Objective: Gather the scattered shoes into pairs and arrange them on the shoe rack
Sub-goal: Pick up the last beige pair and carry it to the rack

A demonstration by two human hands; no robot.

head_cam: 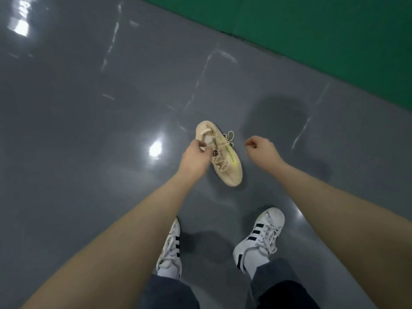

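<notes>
I look straight down at a glossy grey floor [89,108] and see both bare forearms reaching forward and down. My left hand [196,156] is at the heel end of a beige sneaker [219,152], the fingers curled in at the collar so that they pinch the edge of the shoe opening. The sneaker lies along the floor with its heel pointing away from me and its toe toward my feet, angled a little to the right; whether it is resting on the floor or already lifted clear of it I cannot tell, though a faint shadow sits just under the toe. Its loose laces [229,138] spill out on the right side, and a small dark round tag shows near my left hand's knuckles.

My right hand [262,148] hangs just right of the sneaker, apart from it, with the fingers loosely curled and nothing in them.

Below the hands stand my own feet in white sneakers with black stripes [259,238], with dark trouser legs [278,284] at the bottom edge. A green strip of floor [323,30] runs across the upper right corner, and bright light reflections sit on the grey surface.
</notes>
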